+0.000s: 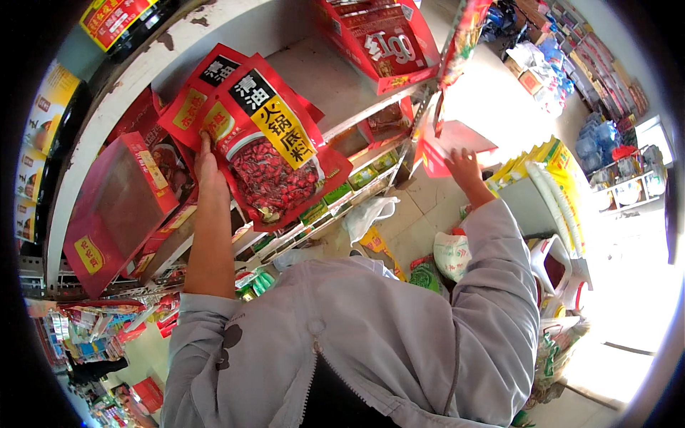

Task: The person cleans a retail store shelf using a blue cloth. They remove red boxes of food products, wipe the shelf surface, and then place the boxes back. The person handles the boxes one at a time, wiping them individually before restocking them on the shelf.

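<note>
Red bags of hotpot base (278,155), at least two overlapping, rest in my left hand (207,166), which grips them from below at their left side. The front bag shows a picture of red chillies. My right hand (464,170) is at the right, its fingers on the edge of a red, pale-topped cardboard piece or box (452,144) beside the shelf post; glare washes out part of it. To the left of my left forearm, a red display box (120,198) lies tilted on the shelf, with more red packets (171,160) behind it.
A white metal shelf (75,160) with chipped paint curves round the left. An open red box of packets (388,48) stands on it at the top. Dark bottles (40,155) line the far left. Yellow bags (562,182) and a white sack (452,254) stand at the right.
</note>
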`<control>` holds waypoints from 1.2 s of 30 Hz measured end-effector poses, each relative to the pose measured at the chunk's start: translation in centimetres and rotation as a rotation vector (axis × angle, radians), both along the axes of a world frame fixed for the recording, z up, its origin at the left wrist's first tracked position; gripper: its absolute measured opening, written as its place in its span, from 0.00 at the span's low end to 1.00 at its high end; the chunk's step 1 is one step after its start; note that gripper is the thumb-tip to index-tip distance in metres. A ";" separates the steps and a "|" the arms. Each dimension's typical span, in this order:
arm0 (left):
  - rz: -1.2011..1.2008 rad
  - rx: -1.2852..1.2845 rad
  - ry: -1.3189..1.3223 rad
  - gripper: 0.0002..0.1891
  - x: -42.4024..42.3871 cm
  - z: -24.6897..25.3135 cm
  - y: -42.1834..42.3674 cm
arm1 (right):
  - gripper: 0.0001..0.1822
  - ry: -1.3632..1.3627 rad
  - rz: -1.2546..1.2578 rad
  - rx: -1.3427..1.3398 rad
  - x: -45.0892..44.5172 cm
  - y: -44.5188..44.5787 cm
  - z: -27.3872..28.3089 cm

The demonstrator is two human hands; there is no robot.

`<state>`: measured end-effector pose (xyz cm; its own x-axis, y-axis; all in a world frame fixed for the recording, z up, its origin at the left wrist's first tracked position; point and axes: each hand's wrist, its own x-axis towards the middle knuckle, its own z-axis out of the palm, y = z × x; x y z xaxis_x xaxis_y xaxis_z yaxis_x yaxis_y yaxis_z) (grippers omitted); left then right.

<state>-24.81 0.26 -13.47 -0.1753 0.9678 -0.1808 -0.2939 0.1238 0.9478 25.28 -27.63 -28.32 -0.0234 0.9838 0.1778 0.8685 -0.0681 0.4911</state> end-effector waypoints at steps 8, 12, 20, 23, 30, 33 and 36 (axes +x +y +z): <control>0.022 -0.028 -0.024 0.33 1.2 1.5 -1.3 | 0.09 0.023 -0.165 -0.147 -0.3 -2.2 0.8; 0.015 -0.048 -0.020 0.30 1.9 3.2 -3.0 | 0.12 0.100 -0.096 -0.028 -3.0 -2.0 1.1; -0.005 -0.071 -0.058 0.29 1.3 1.4 -1.3 | 0.24 0.359 -0.665 -0.230 -0.5 -9.9 3.7; -0.019 -0.037 -0.079 0.27 1.0 1.1 -1.4 | 0.28 0.674 -0.656 -0.114 -2.7 -12.0 10.9; -0.018 -0.023 -0.207 0.23 2.0 3.0 -3.3 | 0.27 1.538 -0.436 0.340 -3.5 -18.3 21.9; -0.069 0.116 -0.297 0.21 1.9 3.1 -3.7 | 0.26 1.748 -0.367 0.552 -6.6 -18.2 26.0; -0.048 0.182 -0.323 0.17 2.1 3.3 -4.3 | 0.26 1.976 -0.141 0.598 -7.4 -17.8 26.0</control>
